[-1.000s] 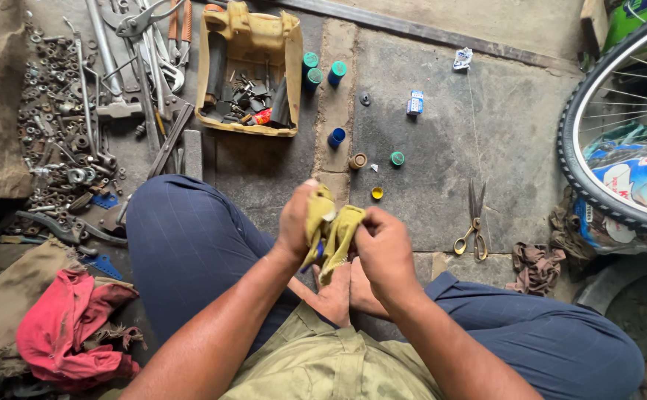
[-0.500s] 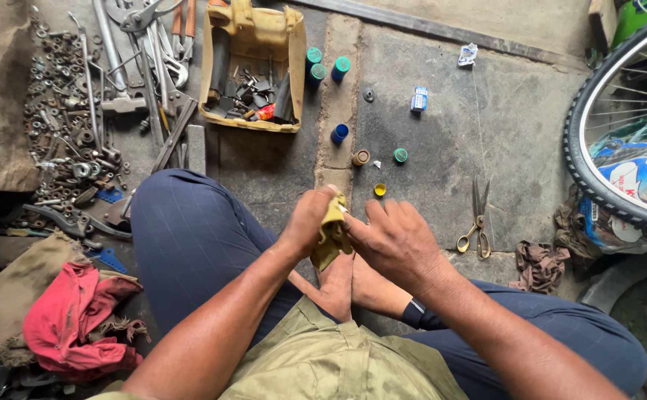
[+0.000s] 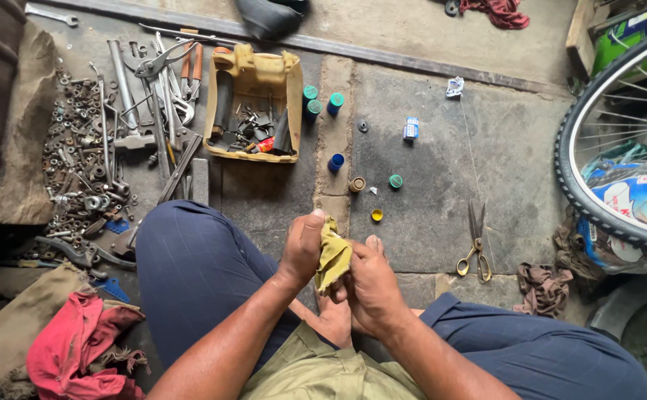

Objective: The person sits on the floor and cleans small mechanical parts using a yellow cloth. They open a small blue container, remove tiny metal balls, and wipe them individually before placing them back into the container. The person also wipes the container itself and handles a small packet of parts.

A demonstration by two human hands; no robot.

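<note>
I sit cross-legged on a stone floor, looking down at my lap. My left hand (image 3: 303,248) and my right hand (image 3: 370,285) are pressed together around a small yellow-green cloth (image 3: 332,255), which sticks up between them. Both hands grip the cloth above my bare foot (image 3: 334,320). Whatever the cloth may wrap is hidden inside it.
A cut-open yellow container (image 3: 253,96) holds small parts; wrenches and pliers (image 3: 157,81) and a heap of nuts and bolts (image 3: 79,163) lie to the left. Small caps (image 3: 336,162), scissors (image 3: 475,248), a bicycle wheel (image 3: 597,148) and rags (image 3: 79,344) surround me.
The hands have come closer together and bunched the cloth tight; earlier it hung spread between them. The view has shifted slightly.
</note>
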